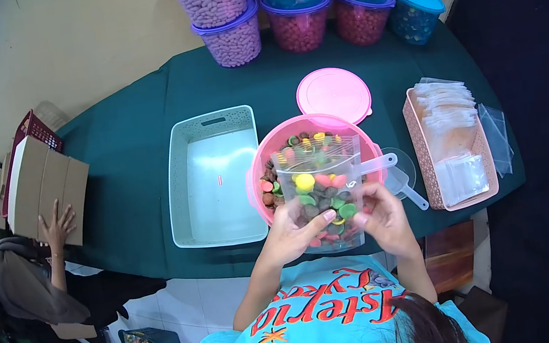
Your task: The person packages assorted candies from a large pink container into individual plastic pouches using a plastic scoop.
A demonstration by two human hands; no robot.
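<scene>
A clear zip bag (326, 195), part filled with green, yellow, red and dark brown candies, stands upright in front of me. My left hand (290, 236) grips its lower left side, with the thumb lying across the front. At the right edge, my right hand (387, 222) pinches the bag between thumb and fingers. Behind and below the bag is a pink tub (256, 188) with brown and coloured candies in it. A white handle (379, 162) sticks out past the bag's right side; its other end is hidden.
Left of the tub is a pale green basket (174, 186). On the right lie a clear scoop (411, 195), a pink lid (334, 95) and a basket (434, 197) of clear bags. Lidded tubs (299, 29) line the back. A person's hand (55, 225) touches a cardboard box (49, 184) at left.
</scene>
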